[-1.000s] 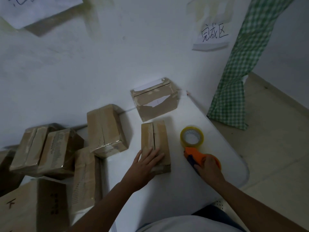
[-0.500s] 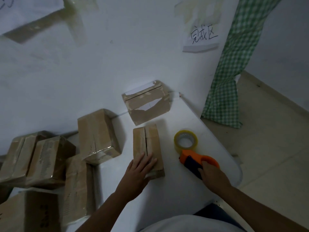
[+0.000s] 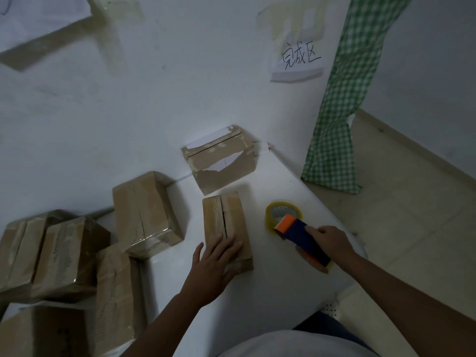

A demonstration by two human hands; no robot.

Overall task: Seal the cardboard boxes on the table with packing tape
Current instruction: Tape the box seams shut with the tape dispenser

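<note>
Box in work: cardboard box (image 3: pixel 226 225) at centre of white table (image 3: pixel 270 287); top seam unsealed
Left hand: left hand (image 3: pixel 215 264) flat on the box's near end; fingers straight, spread, pressing
Right hand: right hand (image 3: pixel 332 240) at 3 o'clock of the box; fingers curled round orange-and-dark tape dispenser (image 3: pixel 301 237)
Spare tape: tape roll (image 3: pixel 282 212) at 12 o'clock of the dispenser, touching it
Other boxes: torn box (image 3: pixel 221 163) at 12 o'clock; taped boxes (image 3: pixel 144 215) at 9 o'clock
</note>
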